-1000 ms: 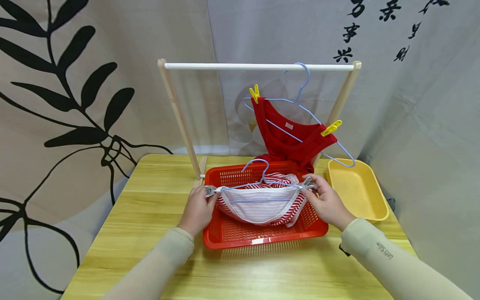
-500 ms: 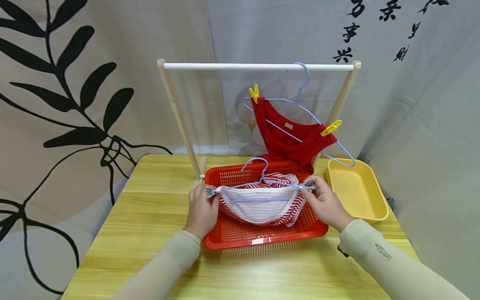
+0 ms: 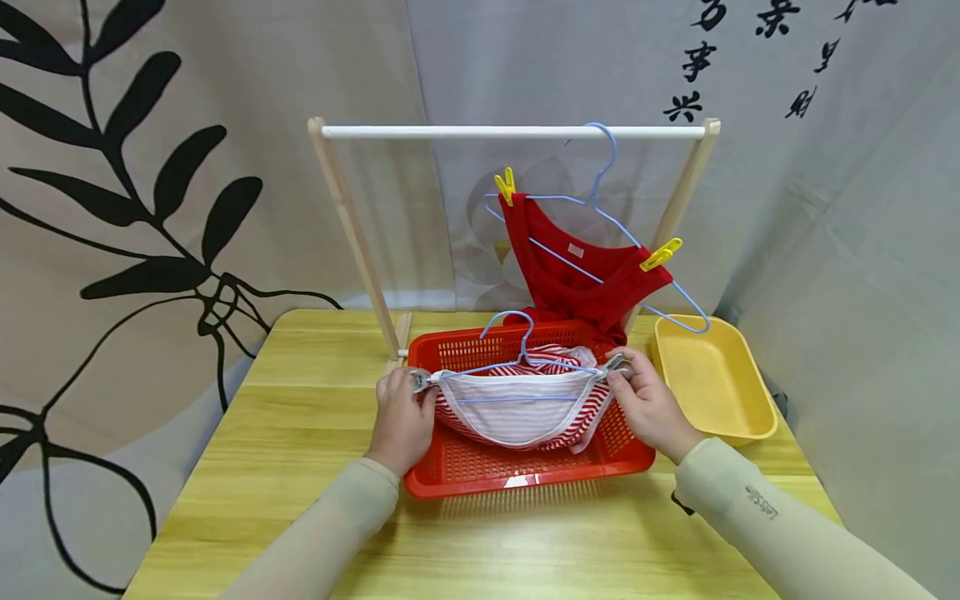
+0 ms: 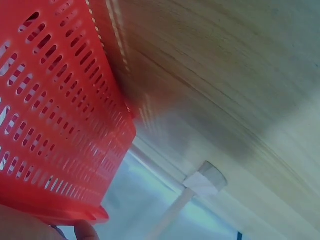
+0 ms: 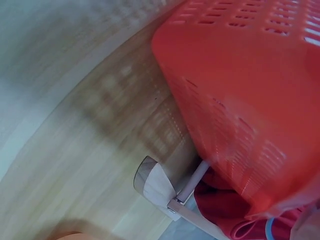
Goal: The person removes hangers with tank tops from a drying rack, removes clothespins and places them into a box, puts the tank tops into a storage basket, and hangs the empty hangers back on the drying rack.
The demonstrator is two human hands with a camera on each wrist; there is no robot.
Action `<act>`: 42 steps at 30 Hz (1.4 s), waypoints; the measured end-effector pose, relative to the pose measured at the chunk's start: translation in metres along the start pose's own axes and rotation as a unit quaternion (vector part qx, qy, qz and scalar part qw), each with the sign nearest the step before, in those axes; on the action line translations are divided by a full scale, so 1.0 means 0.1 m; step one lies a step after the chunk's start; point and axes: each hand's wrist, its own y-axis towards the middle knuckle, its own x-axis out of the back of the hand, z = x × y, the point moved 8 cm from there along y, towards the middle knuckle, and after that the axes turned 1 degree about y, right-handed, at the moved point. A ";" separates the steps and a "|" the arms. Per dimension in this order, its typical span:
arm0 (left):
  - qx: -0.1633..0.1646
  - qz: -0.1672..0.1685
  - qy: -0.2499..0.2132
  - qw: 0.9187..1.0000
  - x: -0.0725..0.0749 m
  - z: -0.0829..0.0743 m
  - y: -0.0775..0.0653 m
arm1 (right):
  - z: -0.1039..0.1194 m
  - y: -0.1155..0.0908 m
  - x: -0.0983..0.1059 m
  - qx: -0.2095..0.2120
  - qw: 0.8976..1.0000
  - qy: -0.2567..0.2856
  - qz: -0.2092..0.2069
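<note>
My left hand [image 3: 402,421] pinches a greyish clothespin [image 3: 419,380] at the left end of a blue hanger [image 3: 523,333]. At its other end, my right hand [image 3: 654,408] holds a second clothespin [image 3: 618,365]. Between them a red-and-white striped garment [image 3: 517,412] with a white inner side hangs from the hanger, over the red perforated basket [image 3: 517,485]. In the left wrist view, fingertips show at the lower left below the basket wall [image 4: 75,110]. The right wrist view shows the basket's outer side [image 5: 240,75]; the right hand's hold is hidden there.
Behind the basket stands a rack with a white bar [image 3: 450,132] and wooden legs. A red tank top [image 3: 577,279], held by yellow clothespins [image 3: 662,254], hangs from it on another blue hanger [image 3: 603,171]. A yellow tray [image 3: 712,383] sits at right on the wooden table [image 3: 315,417].
My left hand has shifted slightly right and turned a little around its clothespin. The right hand stays at its clothespin, and the whole head view has drifted slightly.
</note>
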 end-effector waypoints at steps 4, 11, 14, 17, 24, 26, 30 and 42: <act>0.010 0.008 -0.001 1.000 -0.01 0.02 0.00 | -0.02 0.01 -0.01 -0.008 1.000 0.002 -0.006; 0.010 0.010 0.004 1.000 -0.01 0.02 0.00 | -0.01 0.02 0.00 -0.016 1.000 -0.002 -0.016; 0.012 0.013 0.008 1.000 -0.01 0.03 0.00 | -0.02 0.02 0.00 -0.022 1.000 -0.006 -0.018; 0.017 0.017 0.010 1.000 -0.01 0.03 0.00 | -0.03 0.01 0.01 -0.030 0.999 -0.013 -0.021; 0.016 0.015 0.009 1.000 0.00 0.02 0.01 | -0.03 0.02 0.06 -0.029 0.999 -0.011 -0.039; 0.012 0.011 0.007 1.000 -0.01 0.02 0.00 | -0.03 0.03 0.06 -0.028 0.999 -0.004 -0.040; 0.003 -0.004 0.008 1.000 0.01 0.02 -0.01 | -0.04 0.04 0.06 -0.026 0.999 0.022 -0.036; 0.002 -0.025 0.021 0.999 0.04 0.00 0.01 | -0.02 0.05 0.11 -0.016 0.998 0.041 -0.032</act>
